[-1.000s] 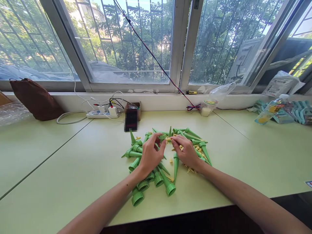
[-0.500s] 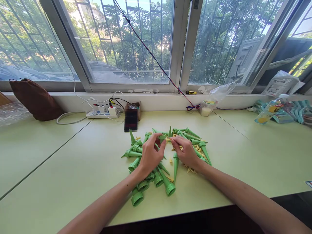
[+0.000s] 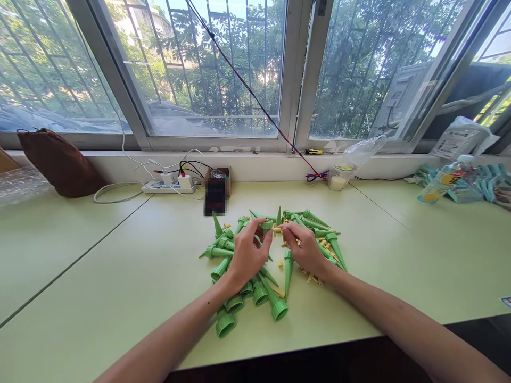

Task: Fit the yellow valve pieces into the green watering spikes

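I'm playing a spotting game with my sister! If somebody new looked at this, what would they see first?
Probably the bright green spikes spread around the middle of the pale table. Among them, the left hand holds up a green cupped piece, and the right hand seems to pinch a small yellow piece beside it. Next might come the dark brown bag at the far left.

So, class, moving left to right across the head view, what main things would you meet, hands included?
Brown bag, white power strip, dark pixelated object, left hand, held yellow piece, right hand, clear plastic bag, bottle.
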Motion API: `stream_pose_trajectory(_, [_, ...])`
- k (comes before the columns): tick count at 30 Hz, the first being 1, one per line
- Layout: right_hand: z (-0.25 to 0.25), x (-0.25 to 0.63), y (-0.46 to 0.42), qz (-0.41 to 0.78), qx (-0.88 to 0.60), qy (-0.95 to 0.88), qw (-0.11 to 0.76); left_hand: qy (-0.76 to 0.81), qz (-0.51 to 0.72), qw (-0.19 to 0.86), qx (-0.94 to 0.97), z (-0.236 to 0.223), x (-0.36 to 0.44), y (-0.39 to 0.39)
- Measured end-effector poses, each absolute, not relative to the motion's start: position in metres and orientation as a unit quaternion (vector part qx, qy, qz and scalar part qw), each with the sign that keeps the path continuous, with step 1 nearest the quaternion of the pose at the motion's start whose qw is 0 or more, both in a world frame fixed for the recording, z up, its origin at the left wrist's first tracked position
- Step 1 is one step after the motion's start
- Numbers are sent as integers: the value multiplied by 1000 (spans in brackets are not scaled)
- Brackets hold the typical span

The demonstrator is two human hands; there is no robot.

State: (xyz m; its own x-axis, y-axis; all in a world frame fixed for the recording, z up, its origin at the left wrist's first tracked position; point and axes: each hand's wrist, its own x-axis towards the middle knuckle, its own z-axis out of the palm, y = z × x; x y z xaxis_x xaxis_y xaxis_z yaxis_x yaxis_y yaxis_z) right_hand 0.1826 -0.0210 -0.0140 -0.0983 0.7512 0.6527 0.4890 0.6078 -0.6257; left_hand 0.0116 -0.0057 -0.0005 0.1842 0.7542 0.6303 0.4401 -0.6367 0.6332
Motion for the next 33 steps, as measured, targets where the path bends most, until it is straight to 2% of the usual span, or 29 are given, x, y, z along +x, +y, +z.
stream_pose_trajectory(33, [-14,182,-23,188,-438,-713,514,376,488,171,769,0,13,-9])
